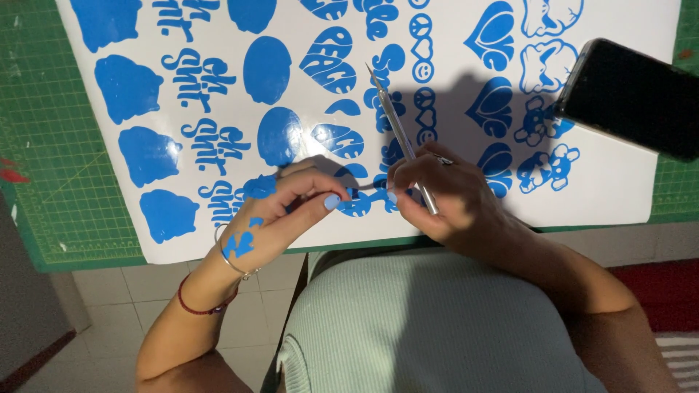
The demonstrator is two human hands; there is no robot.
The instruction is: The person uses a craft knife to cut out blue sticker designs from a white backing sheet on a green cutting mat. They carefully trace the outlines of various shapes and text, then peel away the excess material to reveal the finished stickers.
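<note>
Right hand (444, 193) closed its grip on a silver weeding tool (400, 135); left hand (280, 207) pinched blue vinyl scrap over the sticker sheet (306, 109). Judged risk: tool tip slipping, tearing adjacent decals.

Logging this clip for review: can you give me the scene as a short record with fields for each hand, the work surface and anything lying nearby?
Left hand: left hand pinches a bit of blue vinyl at the sheet's near edge; blue scraps stuck on its back.
Right hand: right hand holds a thin metal weeding tool, tip pointing away.
Sheet: white backing sheet with blue vinyl cut-outs of hearts, blobs, letters and bears.
Surface: green cutting mat.
Nearby: black phone on the sheet's far right corner.
</note>
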